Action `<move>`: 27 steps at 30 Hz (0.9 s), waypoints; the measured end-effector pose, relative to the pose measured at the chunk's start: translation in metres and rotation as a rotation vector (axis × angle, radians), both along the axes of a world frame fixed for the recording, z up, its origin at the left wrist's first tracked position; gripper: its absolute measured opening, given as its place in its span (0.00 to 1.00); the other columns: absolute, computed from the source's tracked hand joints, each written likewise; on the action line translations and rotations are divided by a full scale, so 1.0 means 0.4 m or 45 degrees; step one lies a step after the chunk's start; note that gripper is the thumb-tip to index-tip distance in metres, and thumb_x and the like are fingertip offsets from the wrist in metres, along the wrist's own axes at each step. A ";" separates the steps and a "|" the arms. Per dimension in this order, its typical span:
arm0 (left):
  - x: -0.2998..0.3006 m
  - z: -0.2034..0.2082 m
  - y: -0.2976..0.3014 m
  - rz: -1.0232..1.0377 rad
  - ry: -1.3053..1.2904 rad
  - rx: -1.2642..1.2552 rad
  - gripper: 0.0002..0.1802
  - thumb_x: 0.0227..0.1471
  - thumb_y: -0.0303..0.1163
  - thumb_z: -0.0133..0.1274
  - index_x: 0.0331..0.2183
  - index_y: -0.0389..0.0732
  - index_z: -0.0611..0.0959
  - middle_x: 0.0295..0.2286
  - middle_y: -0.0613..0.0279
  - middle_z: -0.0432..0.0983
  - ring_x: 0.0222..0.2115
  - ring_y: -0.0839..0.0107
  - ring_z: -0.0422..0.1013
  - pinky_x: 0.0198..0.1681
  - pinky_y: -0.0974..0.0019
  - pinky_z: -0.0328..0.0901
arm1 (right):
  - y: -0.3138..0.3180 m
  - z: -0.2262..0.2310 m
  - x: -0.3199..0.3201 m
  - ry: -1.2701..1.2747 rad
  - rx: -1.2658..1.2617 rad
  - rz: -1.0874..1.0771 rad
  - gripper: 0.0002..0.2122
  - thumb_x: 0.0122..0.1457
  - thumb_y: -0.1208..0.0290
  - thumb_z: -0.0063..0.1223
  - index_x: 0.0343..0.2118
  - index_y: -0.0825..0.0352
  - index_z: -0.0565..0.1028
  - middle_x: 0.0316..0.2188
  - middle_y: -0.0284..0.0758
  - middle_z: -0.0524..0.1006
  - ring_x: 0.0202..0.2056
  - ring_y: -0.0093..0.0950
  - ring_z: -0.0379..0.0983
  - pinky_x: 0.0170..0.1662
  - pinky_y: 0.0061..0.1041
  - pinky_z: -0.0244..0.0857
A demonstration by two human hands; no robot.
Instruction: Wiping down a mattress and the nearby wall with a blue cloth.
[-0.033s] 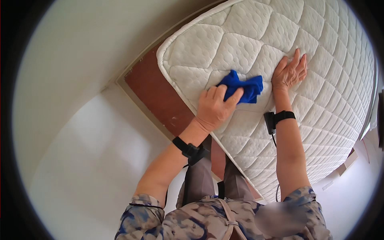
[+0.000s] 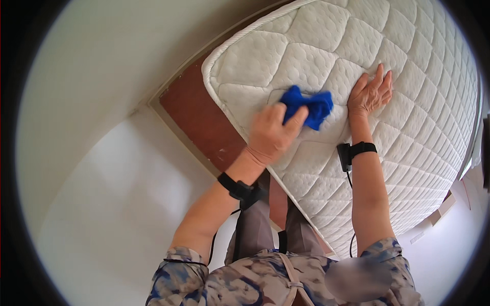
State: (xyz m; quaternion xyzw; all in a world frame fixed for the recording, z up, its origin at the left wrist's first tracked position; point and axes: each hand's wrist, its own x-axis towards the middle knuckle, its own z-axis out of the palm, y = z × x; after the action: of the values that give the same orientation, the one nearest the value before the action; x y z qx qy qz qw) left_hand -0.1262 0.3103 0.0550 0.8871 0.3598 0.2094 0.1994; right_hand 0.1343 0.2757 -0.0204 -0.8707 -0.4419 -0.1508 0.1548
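A blue cloth [image 2: 317, 108] lies crumpled against the white quilted mattress [image 2: 311, 163], close to its left corner. My left hand [image 2: 269, 131] is closed on the near left side of the cloth, with the thumb on top of it; the fingers are slightly blurred and partly hidden. To the right of the cloth, my right hand [image 2: 370, 94] rests flat on the quilting with its fingers stretched out. Nothing is held in it.
A reddish-brown board [image 2: 196, 112] sticks out from under the mattress on the left. Beyond it are a pale wall [image 2: 107, 61] and a white floor [image 2: 127, 188]. Black straps with small devices circle both wrists, with thin cables running from them.
My left hand and the blue cloth have shifted slightly to the left and away from me across the mattress. The right hand stays almost in place.
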 end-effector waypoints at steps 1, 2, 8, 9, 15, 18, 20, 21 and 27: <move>-0.010 -0.010 0.041 0.145 0.040 0.166 0.19 0.40 0.34 0.57 0.40 0.55 0.78 0.24 0.65 0.63 0.22 0.66 0.64 0.24 0.63 0.62 | -0.001 0.005 -0.001 -0.001 -0.025 -0.008 0.26 0.55 0.58 0.46 0.57 0.58 0.62 0.57 0.45 0.58 0.59 0.42 0.51 0.60 0.49 0.37; -0.042 0.026 0.095 0.269 0.264 0.091 0.19 0.40 0.36 0.57 0.40 0.54 0.78 0.24 0.65 0.63 0.22 0.64 0.65 0.24 0.61 0.63 | 0.003 0.004 0.001 0.002 -0.019 -0.009 0.26 0.55 0.58 0.46 0.57 0.58 0.62 0.57 0.45 0.58 0.59 0.42 0.51 0.60 0.49 0.37; -0.224 0.045 0.296 0.842 0.335 0.149 0.24 0.47 0.37 0.59 0.45 0.35 0.75 0.35 0.53 0.74 0.36 0.59 0.72 0.39 0.60 0.67 | 0.013 0.006 -0.005 0.035 -0.019 -0.035 0.25 0.56 0.58 0.45 0.57 0.58 0.62 0.58 0.44 0.58 0.59 0.41 0.50 0.60 0.49 0.37; -0.220 0.059 0.297 1.038 0.006 -0.047 0.24 0.49 0.37 0.58 0.44 0.33 0.74 0.36 0.52 0.75 0.37 0.62 0.72 0.40 0.62 0.67 | 0.005 0.006 0.001 0.032 -0.019 -0.015 0.25 0.56 0.58 0.45 0.57 0.57 0.62 0.58 0.44 0.57 0.59 0.41 0.50 0.60 0.50 0.37; -0.140 0.007 0.057 0.764 -0.129 -0.658 0.30 0.48 0.38 0.57 0.46 0.31 0.65 0.32 0.40 0.74 0.33 0.46 0.74 0.35 0.55 0.68 | -0.002 0.007 0.015 0.009 -0.020 -0.008 0.25 0.56 0.57 0.44 0.57 0.57 0.62 0.58 0.44 0.57 0.59 0.41 0.51 0.60 0.49 0.37; -0.183 -0.015 -0.096 0.837 -0.151 -0.993 0.30 0.48 0.36 0.56 0.46 0.31 0.62 0.27 0.42 0.75 0.28 0.42 0.73 0.30 0.52 0.68 | 0.004 0.001 0.011 0.019 -0.002 -0.006 0.25 0.56 0.57 0.44 0.57 0.57 0.62 0.58 0.44 0.57 0.59 0.42 0.51 0.60 0.50 0.37; -0.236 0.019 -0.200 0.516 0.276 -1.160 0.32 0.46 0.41 0.57 0.46 0.34 0.63 0.29 0.37 0.74 0.29 0.40 0.72 0.31 0.47 0.67 | -0.007 0.004 0.011 0.042 -0.013 -0.006 0.25 0.56 0.57 0.44 0.57 0.57 0.62 0.58 0.44 0.57 0.59 0.42 0.52 0.59 0.50 0.38; -0.270 0.029 -0.243 0.308 0.384 -1.180 0.30 0.45 0.42 0.58 0.45 0.33 0.66 0.29 0.38 0.74 0.30 0.40 0.71 0.32 0.48 0.67 | -0.003 0.006 0.014 0.029 -0.009 -0.004 0.25 0.56 0.57 0.44 0.57 0.57 0.62 0.58 0.43 0.57 0.59 0.41 0.52 0.59 0.50 0.38; -0.385 0.044 -0.111 0.627 0.142 -1.111 0.24 0.47 0.39 0.57 0.40 0.32 0.71 0.29 0.45 0.74 0.28 0.51 0.72 0.34 0.58 0.68 | -0.002 0.005 0.009 0.024 -0.011 -0.002 0.25 0.56 0.56 0.44 0.57 0.56 0.62 0.58 0.43 0.58 0.59 0.41 0.51 0.59 0.49 0.39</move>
State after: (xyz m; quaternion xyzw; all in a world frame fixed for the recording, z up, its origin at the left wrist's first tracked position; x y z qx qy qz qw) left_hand -0.2801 0.2658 0.0727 0.6198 0.6224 0.0326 0.4769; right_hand 0.1380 0.2747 -0.0186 -0.8730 -0.4405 -0.1409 0.1552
